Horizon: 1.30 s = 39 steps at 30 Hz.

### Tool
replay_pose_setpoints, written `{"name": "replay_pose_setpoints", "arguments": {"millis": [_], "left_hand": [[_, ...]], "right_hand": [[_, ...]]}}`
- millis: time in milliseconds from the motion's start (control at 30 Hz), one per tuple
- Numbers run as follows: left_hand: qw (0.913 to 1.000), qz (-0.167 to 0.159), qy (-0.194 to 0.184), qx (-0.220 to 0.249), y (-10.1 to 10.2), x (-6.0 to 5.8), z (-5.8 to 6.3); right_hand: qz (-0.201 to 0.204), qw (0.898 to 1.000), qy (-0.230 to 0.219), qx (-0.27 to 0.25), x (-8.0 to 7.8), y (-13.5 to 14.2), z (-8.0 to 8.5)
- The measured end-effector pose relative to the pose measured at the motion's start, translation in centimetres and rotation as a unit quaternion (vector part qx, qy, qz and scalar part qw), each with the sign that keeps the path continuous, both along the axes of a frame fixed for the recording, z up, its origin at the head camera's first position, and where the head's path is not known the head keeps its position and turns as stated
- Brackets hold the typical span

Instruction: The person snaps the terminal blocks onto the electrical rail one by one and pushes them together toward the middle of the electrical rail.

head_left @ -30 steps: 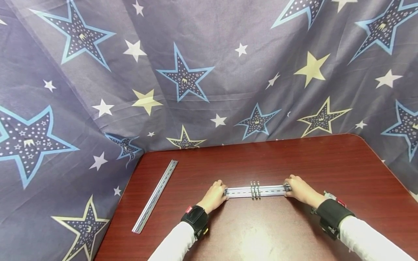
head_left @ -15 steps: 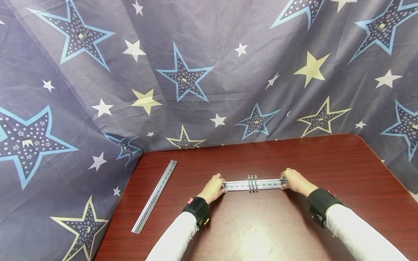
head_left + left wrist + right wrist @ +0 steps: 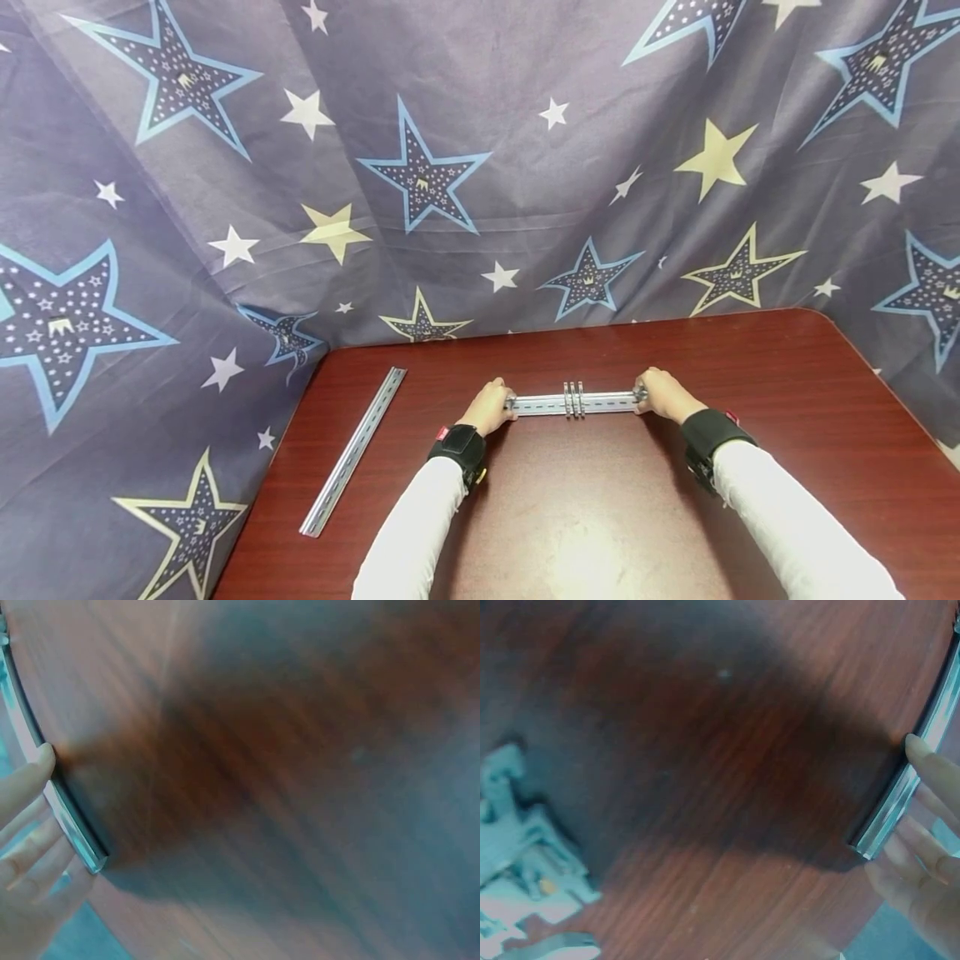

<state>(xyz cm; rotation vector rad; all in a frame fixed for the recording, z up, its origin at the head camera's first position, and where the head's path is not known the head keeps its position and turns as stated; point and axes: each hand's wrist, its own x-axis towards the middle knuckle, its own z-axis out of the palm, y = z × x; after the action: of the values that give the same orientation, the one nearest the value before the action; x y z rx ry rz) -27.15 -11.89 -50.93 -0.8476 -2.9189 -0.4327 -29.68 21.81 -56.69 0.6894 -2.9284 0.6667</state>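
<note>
A slotted metal DIN rail (image 3: 540, 406) lies crosswise over the table, held at both ends. Three narrow pieces (image 3: 573, 400) sit side by side near its middle, too small to identify. My left hand (image 3: 487, 407) grips the rail's left end; in the left wrist view the thumb lies on one edge of the rail (image 3: 73, 825) and the fingers reach along the other. Likewise my right hand (image 3: 666, 394) grips the right end, and the right wrist view shows thumb and fingers on opposite edges of the rail (image 3: 896, 806). Small grey parts by both hands are partly hidden.
A second slotted DIN rail (image 3: 352, 454) lies slanted on the left side of the reddish-brown table (image 3: 817, 400). Star-patterned fabric (image 3: 480, 192) hangs behind and beside the table. A blurred grey piece (image 3: 525, 847) shows at the lower left of the right wrist view.
Both hands have carried the gripped rail away from the body and slightly left, with the three pieces moving along on it. The slanted rail has stayed put.
</note>
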Motion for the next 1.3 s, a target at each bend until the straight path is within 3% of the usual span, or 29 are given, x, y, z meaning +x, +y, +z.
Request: {"name": "replay_pose_setpoints", "arguments": {"millis": [133,200,233,333,400,467,567,667,733,800,1067,1133,1300], "left_hand": [[0.9999,0.006,-0.009,0.005,0.1,-0.6,0.4],[0.9999,0.010,-0.004,0.002,0.0,-1.6,-0.3],[0.9999,0.013,0.006,-0.005,-0.1,-2.1,-0.9],[0.9993,0.007,0.036,-0.008,-1.4,-7.9,-8.9],[0.9988,0.010,0.044,-0.019,-2.5,-12.5,-15.4],[0.9988,0.014,0.045,-0.017,-3.6,-17.4,-22.6],[0.9984,0.029,0.045,-0.020,-4.6,-21.7,-28.4],[0.9979,0.034,0.054,-0.014,-5.2,-24.2,-31.5],[0.9981,0.038,0.047,-0.009,-5.3,-24.6,-31.7],[0.9982,0.041,0.043,-0.005,-5.1,-24.0,-30.6],[0.9973,0.047,0.053,0.016,-3.3,-17.6,-21.4],[0.9984,0.050,0.024,0.014,-3.0,-16.1,-18.9],[0.9987,0.047,-0.008,0.019,-2.4,-12.7,-13.6]], "right_hand": [[0.021,0.998,0.041,-0.031,-5.9,2.8,-8.6],[0.010,1.000,0.010,-0.028,-7.1,3.3,-9.7],[0.011,0.999,0.020,-0.039,-7.7,3.5,-10.4],[-0.002,0.999,0.014,-0.044,-7.7,3.2,-9.3],[-0.005,0.999,0.014,-0.048,-7.9,3.1,-9.0],[-0.005,0.998,0.038,-0.050,-8.6,3.3,-10.0],[-0.014,0.999,0.029,-0.031,-10.2,3.8,-12.2],[-0.031,0.999,0.041,-0.011,-11.8,4.3,-14.4],[-0.038,0.998,0.051,-0.014,-12.6,4.6,-15.4],[-0.048,0.997,0.062,-0.021,-13.1,4.8,-16.0],[-0.067,0.996,0.050,-0.014,-14.1,4.9,-17.5],[-0.069,0.996,0.063,-0.019,-14.9,5.1,-18.7],[-0.067,0.997,0.043,-0.019,-18.0,6.6,-22.9]]}}
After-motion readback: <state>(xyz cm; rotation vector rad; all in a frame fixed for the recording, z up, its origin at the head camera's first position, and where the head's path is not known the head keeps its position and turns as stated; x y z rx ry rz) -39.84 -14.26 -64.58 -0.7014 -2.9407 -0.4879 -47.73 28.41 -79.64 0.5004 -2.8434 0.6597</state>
